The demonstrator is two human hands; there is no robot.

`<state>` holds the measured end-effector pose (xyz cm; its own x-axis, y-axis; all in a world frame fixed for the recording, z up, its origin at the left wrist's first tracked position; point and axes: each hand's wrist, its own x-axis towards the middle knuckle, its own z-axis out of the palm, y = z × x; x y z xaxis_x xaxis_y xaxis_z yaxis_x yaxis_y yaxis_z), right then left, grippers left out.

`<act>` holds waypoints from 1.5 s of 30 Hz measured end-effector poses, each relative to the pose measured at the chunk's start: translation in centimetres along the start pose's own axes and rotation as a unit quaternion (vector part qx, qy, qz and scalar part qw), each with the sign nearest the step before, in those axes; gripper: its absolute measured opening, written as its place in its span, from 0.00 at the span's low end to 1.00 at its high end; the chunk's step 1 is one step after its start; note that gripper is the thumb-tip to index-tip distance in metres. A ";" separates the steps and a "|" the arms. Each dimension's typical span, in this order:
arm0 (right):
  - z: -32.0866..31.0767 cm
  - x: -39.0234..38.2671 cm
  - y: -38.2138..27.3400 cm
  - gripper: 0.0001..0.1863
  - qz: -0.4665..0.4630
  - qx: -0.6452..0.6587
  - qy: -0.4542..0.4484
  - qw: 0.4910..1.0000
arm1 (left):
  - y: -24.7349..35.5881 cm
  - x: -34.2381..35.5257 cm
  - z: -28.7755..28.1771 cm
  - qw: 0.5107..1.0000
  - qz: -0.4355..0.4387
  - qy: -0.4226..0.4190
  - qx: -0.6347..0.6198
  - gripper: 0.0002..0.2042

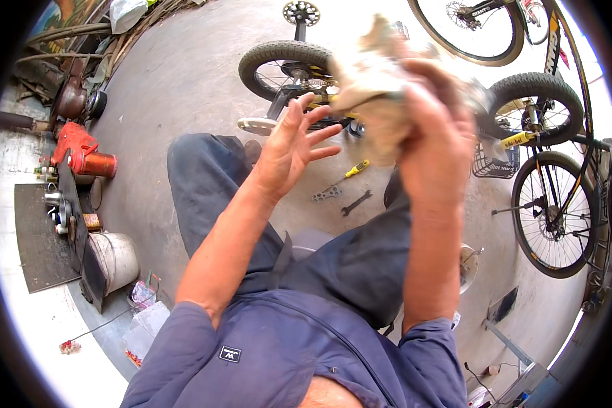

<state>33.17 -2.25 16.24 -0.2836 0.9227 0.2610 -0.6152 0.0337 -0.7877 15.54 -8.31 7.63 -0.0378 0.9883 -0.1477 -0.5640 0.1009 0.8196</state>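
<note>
A pale, stained rag [372, 98], smeared by motion, is gripped in my right hand [436, 129], raised in front of me. My left hand [287, 151] is up beside it, fingers spread and holding nothing. Beyond the hands lies a small bicycle, its black tyre [251, 71] and a pedal [257, 125] showing; the rag covers much of its frame. On the floor below the hands are a screwdriver with a yellow handle [357, 168], a multi-hole bone-shaped spanner [327, 196] and a dark open-ended wrench [356, 203].
A larger bicycle's wheel [517, 211] and another small tyre [537, 83] stand at the right, near a black wire basket [496, 167]. Leftward are a red canister [94, 163], a whitish bucket [114, 260] and a dark board [42, 238]. Sticks [68, 31] lie at far left.
</note>
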 end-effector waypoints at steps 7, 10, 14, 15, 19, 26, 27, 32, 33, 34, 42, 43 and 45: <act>0.0 -0.8 10.9 0.11 0.115 -0.304 -0.005 0.946 | -1.2 1.6 -1.2 0.989 0.021 0.103 -0.105 0.16; -1.1 -0.4 11.3 0.11 0.077 -0.399 -0.007 0.914 | -0.8 2.3 -0.8 0.981 0.066 0.183 -0.014 0.12; -5.4 1.1 10.9 0.15 0.057 -0.502 0.026 0.862 | 2.2 4.8 1.4 0.948 0.164 0.198 0.188 0.10; -5.9 1.6 10.7 0.15 0.080 -0.513 0.023 0.855 | 3.4 5.5 1.8 0.931 0.192 0.181 0.254 0.09; -6.5 2.9 9.8 0.15 0.066 -0.520 0.059 0.850 | 4.9 10.6 2.8 0.850 0.254 0.146 0.439 0.08; -7.9 4.6 10.3 0.15 0.112 -0.541 0.044 0.832 | -0.1 20.9 1.5 0.624 0.249 0.011 0.740 0.19; -8.2 4.8 10.5 0.15 0.122 -0.548 0.036 0.827 | -1.1 21.4 1.7 0.631 0.224 -0.003 0.743 0.23; -7.9 5.4 11.7 0.15 0.104 -0.562 0.000 0.821 | -5.3 23.2 -2.8 0.386 0.301 -0.076 0.869 0.28; -8.1 5.3 11.8 0.15 0.111 -0.558 -0.001 0.822 | -4.3 23.1 -2.0 0.406 0.215 -0.093 0.883 0.30; -8.2 5.2 11.9 0.15 0.117 -0.553 -0.004 0.825 | -3.9 22.8 -2.3 0.401 0.234 -0.106 0.880 0.28; -7.4 5.2 11.2 0.14 0.128 -0.550 0.001 0.825 | 5.8 23.1 -1.2 0.434 0.003 -0.040 0.900 0.13; -7.4 5.2 11.3 0.14 0.126 -0.547 -0.002 0.828 | 6.6 23.1 -2.4 0.433 0.011 0.001 0.902 0.14; -7.7 5.3 11.3 0.15 0.123 -0.548 -0.005 0.828 | 8.1 22.7 -4.6 0.477 0.007 0.042 0.878 0.15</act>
<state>30.35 5.99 4.41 -0.3105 0.9504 0.0174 0.4967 0.1778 -0.8495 6.33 14.44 8.35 -0.1060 0.9897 -0.0962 0.9941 0.1076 0.0113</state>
